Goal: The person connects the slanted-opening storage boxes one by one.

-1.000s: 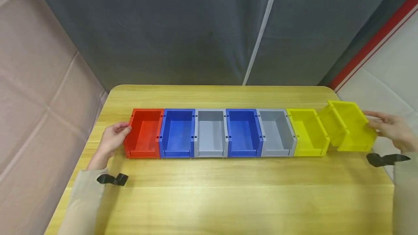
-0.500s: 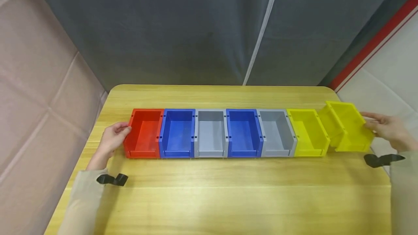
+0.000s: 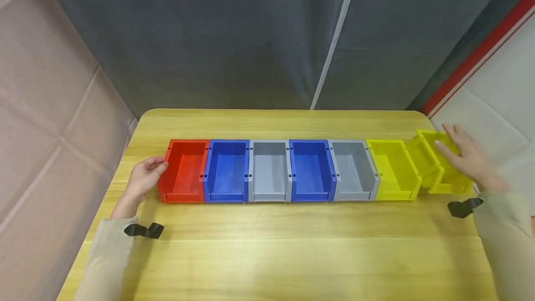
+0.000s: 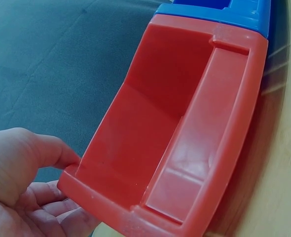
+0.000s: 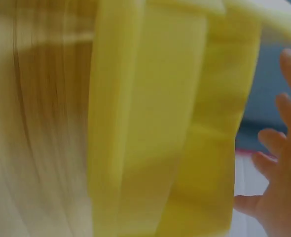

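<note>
My left hand (image 3: 144, 178) pinches the outer side wall of a red storage bin (image 3: 185, 171), the leftmost in a row. In the left wrist view the thumb (image 4: 59, 152) lies at the bin's rim, while the other fingers are under and outside it. At the row's far right end, a yellow bin (image 3: 423, 164) sits tilted against another yellow bin (image 3: 394, 171). Over that tilted bin is my right hand (image 3: 470, 159), its fingers extended and spread, covering part of the bin's inside. The right wrist view, blurred, has the fingers apart beside the yellow wall (image 5: 160, 123).
Between red and yellow, blue bins (image 3: 229, 175) and grey bins (image 3: 270, 175) alternate side by side. They stand on a wooden table (image 3: 267, 250). A dark curtain (image 3: 209, 41) hangs behind, with pale panels (image 3: 54, 120) at the left and white ones at the right.
My right hand has let go of the outer side of the end yellow bin and moved left over it. That bin has shifted slightly left. The left hand has stayed put.
</note>
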Demonstrator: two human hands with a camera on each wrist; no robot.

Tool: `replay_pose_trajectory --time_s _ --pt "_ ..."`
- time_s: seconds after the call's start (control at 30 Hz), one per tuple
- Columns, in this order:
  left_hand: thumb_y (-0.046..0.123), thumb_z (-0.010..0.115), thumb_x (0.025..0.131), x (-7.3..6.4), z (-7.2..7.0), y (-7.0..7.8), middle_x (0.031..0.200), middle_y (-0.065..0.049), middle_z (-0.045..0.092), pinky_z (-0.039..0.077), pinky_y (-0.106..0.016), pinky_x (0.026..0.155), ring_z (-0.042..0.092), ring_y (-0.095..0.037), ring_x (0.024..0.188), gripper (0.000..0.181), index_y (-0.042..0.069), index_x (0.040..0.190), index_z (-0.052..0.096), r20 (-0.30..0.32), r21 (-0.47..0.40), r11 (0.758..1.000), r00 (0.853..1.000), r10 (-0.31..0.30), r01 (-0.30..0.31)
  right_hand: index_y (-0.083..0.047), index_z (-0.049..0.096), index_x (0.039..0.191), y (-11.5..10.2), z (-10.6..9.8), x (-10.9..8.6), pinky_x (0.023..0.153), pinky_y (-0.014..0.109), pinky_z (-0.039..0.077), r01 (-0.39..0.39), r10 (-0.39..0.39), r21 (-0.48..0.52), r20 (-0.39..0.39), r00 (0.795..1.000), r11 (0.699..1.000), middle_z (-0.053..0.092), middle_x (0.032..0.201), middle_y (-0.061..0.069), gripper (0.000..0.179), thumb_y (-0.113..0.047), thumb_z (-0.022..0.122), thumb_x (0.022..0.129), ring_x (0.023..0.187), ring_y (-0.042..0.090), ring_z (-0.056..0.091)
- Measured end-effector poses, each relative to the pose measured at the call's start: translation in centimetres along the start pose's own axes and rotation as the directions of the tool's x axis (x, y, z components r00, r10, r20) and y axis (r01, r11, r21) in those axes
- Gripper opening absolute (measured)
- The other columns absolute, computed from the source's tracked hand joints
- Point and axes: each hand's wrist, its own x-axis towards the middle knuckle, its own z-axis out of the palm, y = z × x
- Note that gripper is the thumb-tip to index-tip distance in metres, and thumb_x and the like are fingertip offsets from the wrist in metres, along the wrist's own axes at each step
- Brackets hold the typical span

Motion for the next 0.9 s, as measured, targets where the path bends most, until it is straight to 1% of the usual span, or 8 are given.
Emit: replay_pose_trajectory --time_s 0.03,0.1,0.17,0.27,0.4,0.53,0.73,0.9 --pt "0.020 0.046 0.098 0.0 0.0 0.0 0.121 -0.033 0.052 0.043 -0.006 0.069 0.053 -0.031 0.102 0.044 -0.013 0.128 0.045 0.002 0.000 1.000 1.000 -0.001 0.001 -0.013 0.004 0.151 -0.3 0.2 0.4 0.102 0.066 -0.014 0.031 -0.031 -0.004 0.027 0.999 1.000 -0.011 0.151 0.023 0.062 -0.029 0.037 0.100 0.136 0.045 -0.015" --pt "0.020 0.046 0.098 0.0 0.0 -0.1 0.122 -0.033 0.052 0.043 -0.006 0.069 0.052 -0.032 0.103 0.045 -0.013 0.128 0.045 0.005 0.001 1.000 1.000 0.000 0.000 -0.015 0.004 0.151 -1.0 0.6 1.0 0.096 0.069 -0.019 0.051 -0.049 -0.024 0.083 0.995 0.998 -0.015 0.152 0.019 0.059 -0.030 0.033 0.102 0.135 0.040 -0.023" --pt "0.020 0.046 0.098 0.0 0.0 -0.2 0.122 -0.033 0.052 0.042 -0.006 0.069 0.052 -0.032 0.104 0.045 -0.013 0.128 0.045 0.006 0.006 1.000 1.000 0.002 -0.002 -0.017 0.004 0.151 -1.4 0.8 1.5 0.090 0.073 -0.021 0.047 -0.042 -0.035 0.139 0.989 0.998 -0.019 0.152 0.016 0.056 -0.031 0.028 0.103 0.133 0.037 -0.029" --pt "0.020 0.046 0.098 0.0 -0.1 -0.2 0.121 -0.033 0.052 0.042 -0.006 0.069 0.054 -0.027 0.101 0.045 -0.014 0.128 0.045 0.003 0.011 1.000 1.000 0.007 -0.007 -0.013 0.006 0.151 -1.8 1.0 2.0 0.086 0.075 -0.021 0.055 -0.050 -0.025 0.177 0.983 0.998 -0.019 0.152 0.017 0.052 -0.030 0.020 0.104 0.131 0.037 -0.031" --pt "0.020 0.047 0.098 0.0 -0.1 -0.2 0.121 -0.033 0.053 0.043 -0.007 0.069 0.054 -0.009 0.089 0.044 -0.014 0.127 0.046 -0.002 0.006 1.000 1.000 0.020 -0.020 -0.011 0.005 0.151 -1.6 1.0 2.1 0.085 0.075 -0.022 0.058 -0.061 0.022 0.186 0.981 0.998 -0.020 0.151 0.018 0.051 -0.029 0.016 0.104 0.131 0.039 -0.030" --pt "0.020 0.048 0.098 0.1 0.0 -0.1 0.119 -0.033 0.053 0.044 -0.007 0.069 0.048 0.005 0.081 0.044 -0.014 0.126 0.047 -0.004 -0.004 0.999 0.999 0.041 -0.041 -0.013 0.004 0.151 -1.2 0.8 2.3 0.086 0.077 -0.017 0.049 -0.050 0.011 0.218 0.975 0.999 -0.018 0.151 0.019 0.052 -0.030 0.016 0.104 0.131 0.045 -0.025" --pt "0.018 0.048 0.097 0.2 0.0 -0.1 0.119 -0.033 0.053 0.044 -0.007 0.069 0.048 0.006 0.080 0.043 -0.014 0.125 0.047 -0.013 -0.007 0.999 0.999 0.042 -0.042 -0.012 0.001 0.151 -1.3 0.3 2.7 0.090 0.077 -0.010 0.043 -0.030 -0.039 0.272 0.962 0.998 -0.018 0.151 0.021 0.053 -0.032 0.016 0.104 0.130 0.052 -0.020" --pt "0.019 0.047 0.098 0.0 -0.1 -0.1 0.120 -0.032 0.053 0.043 -0.007 0.070 0.047 0.005 0.082 0.043 -0.013 0.126 0.046 -0.007 -0.008 1.000 1.000 0.027 -0.027 -0.015 -0.001 0.151 -1.8 0.8 3.2 0.084 0.082 -0.006 0.038 0.004 -0.129 0.306 0.952 0.991 -0.019 0.150 0.022 0.054 -0.036 0.014 0.104 0.130 0.054 -0.016"
